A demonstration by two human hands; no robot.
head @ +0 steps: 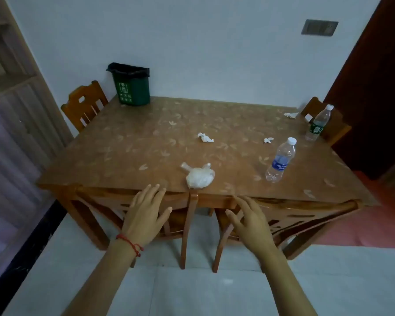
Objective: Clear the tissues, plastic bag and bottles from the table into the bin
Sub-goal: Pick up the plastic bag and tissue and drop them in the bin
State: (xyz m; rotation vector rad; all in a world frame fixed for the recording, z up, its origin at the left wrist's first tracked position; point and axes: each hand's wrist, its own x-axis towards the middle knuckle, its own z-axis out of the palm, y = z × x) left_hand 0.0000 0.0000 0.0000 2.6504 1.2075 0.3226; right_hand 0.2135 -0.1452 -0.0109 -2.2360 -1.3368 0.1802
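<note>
Lying near the table's (123,142) front edge, the knotted plastic bag (200,176) is closest to us, with three crumpled tissues (205,137) and two upright bottles (281,159) scattered further back and right. We see the green bin (132,87) standing at the far left corner. Our left hand (144,215) and right hand (251,221) hover before the front edge, fingers spread, holding nothing.

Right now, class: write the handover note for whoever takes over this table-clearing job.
Hands: left hand and right hand both open, holding nothing, hovering at the near table edge.
Things: tied plastic bag at the near edge. Three tissues: centre, right of centre, far right corner. Blue-label bottle and green-label bottle upright on the right. Green bin on the far left corner.
Done: nothing binned, as far as visible.
Left: all six items.
</note>
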